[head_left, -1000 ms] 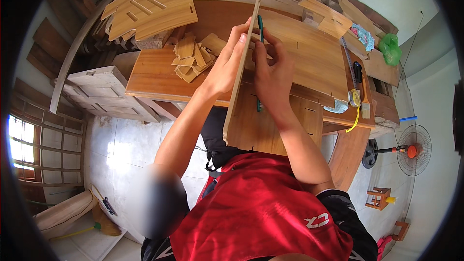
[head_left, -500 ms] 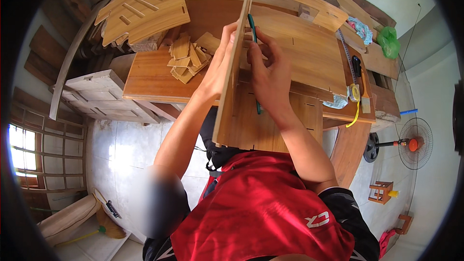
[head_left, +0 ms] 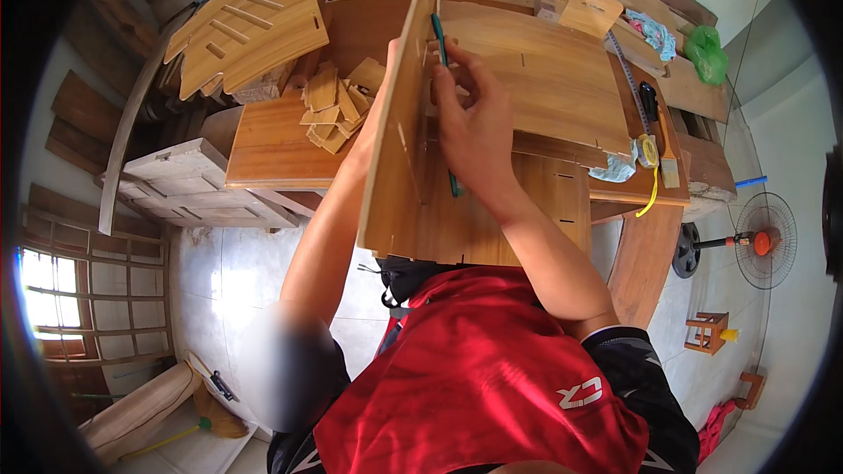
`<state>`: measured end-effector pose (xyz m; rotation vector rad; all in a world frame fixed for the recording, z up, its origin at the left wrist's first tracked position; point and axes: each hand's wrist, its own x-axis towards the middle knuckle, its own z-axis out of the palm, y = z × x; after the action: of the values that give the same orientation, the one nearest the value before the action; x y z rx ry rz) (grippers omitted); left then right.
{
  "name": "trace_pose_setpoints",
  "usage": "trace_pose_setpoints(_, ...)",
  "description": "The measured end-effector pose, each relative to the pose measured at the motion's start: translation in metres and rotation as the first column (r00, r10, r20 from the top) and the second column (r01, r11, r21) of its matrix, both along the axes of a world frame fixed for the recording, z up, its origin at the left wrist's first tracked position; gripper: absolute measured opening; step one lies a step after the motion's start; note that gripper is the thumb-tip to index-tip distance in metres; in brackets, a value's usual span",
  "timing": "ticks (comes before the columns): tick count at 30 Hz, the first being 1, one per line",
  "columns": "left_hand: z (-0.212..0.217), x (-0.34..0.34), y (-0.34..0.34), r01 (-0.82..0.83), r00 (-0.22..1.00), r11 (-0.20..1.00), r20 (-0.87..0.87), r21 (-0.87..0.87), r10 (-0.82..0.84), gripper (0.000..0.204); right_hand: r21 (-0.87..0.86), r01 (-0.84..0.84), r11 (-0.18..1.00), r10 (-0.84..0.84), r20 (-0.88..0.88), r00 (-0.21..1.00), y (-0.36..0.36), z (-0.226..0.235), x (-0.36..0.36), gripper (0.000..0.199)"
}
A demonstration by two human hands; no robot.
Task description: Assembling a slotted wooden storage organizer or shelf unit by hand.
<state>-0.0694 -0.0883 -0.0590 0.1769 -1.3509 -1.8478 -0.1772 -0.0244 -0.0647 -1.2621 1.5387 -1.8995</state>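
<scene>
A tall wooden panel [head_left: 395, 154] stands on edge, leaning slightly, in front of me. My left hand [head_left: 379, 96] is against its left face, steadying it; the panel hides most of those fingers. On the other side, my right hand [head_left: 479, 114] pinches a slim green toothbrush [head_left: 439, 31] between thumb and fingers. The brush lies lengthwise close to the panel's right face, its lower end showing below the hand. Beneath my right hand is a flat wooden board with slots [head_left: 518, 202]. A larger wooden board [head_left: 553, 70] lies beyond it.
Small wooden offcuts [head_left: 329, 110] are piled on the brown table [head_left: 268, 154], with a slotted panel [head_left: 250, 26] behind them. At right lie a yellow tape measure [head_left: 648, 151], a brush [head_left: 669, 162] and a green plastic bag [head_left: 705, 54]. A fan [head_left: 762, 242] stands farther right.
The panel and both hands sit a little farther left in the picture, as the whole view has shifted somewhat. More of my left hand is now behind the panel. My right hand keeps the toothbrush.
</scene>
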Motion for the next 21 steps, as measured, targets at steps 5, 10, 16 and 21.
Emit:
trace_pose_setpoints(5,-0.008,-0.002,-0.018,-0.035,0.999,0.999,0.001,0.004,0.035,0.037,0.008,0.041,0.999,-0.040,-0.125,0.991,-0.001,-0.007,0.000,0.035)
trace_pose_setpoints(10,-0.015,0.003,-0.018,-0.072,0.997,0.997,0.012,-0.005,0.072,0.035,-0.033,0.031,0.999,-0.035,-0.149,0.988,-0.006,-0.006,-0.006,0.038)
trace_pose_setpoints(16,-0.022,-0.007,-0.020,-0.112,0.994,0.993,0.008,-0.021,0.113,0.032,0.059,-0.037,0.998,0.046,-0.161,0.986,0.003,0.002,-0.022,0.040)
trace_pose_setpoints(21,-0.029,-0.010,-0.031,-0.164,0.986,0.986,-0.006,-0.025,0.164,0.030,0.133,-0.150,0.980,0.148,0.023,0.989,0.021,0.011,-0.016,0.043)
